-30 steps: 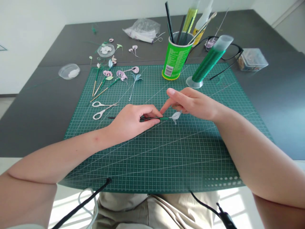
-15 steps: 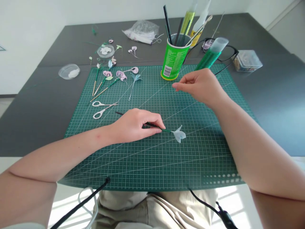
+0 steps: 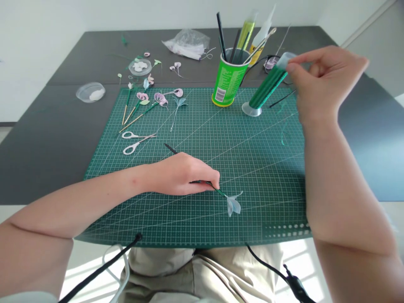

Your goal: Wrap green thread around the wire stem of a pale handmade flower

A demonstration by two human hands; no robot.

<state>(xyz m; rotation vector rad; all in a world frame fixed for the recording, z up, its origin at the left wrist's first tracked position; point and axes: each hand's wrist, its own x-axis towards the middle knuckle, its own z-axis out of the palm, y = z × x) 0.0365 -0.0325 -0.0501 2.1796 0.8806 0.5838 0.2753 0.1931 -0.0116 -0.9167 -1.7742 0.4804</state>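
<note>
Gripping a slim dark rod (image 3: 171, 148) between thumb and curled fingers, the left hand (image 3: 186, 174) rested low over the green gridded cutting mat (image 3: 268, 160). From its fingertips, a thin green-wrapped stem (image 3: 220, 191) pointed right and toward the near edge, ending in a pale blue flower with sheer, pointed petals (image 3: 233, 206); whether those petals touched the mat could not be told. The flower looked nearly weightless and its petals soft, likely to crease under any direct pinch, so the stem just behind them seemed the proper place to take hold. The rod looked stiffer, though slender and smooth enough, probably, to roll between the fingers if held loosely. On the far right, the right hand (image 3: 326, 82) had its thumb and forefinger drawn close together over the clear upper end of a tall spool wound with glossy green thread (image 3: 269, 88); the view did not show whether they pinched a strand or touched the tube. The thread looked fine and slippery, and the narrow spool, on its flared clear base, would perhaps tip easily, so low on the tube seemed the safer hold.
</note>
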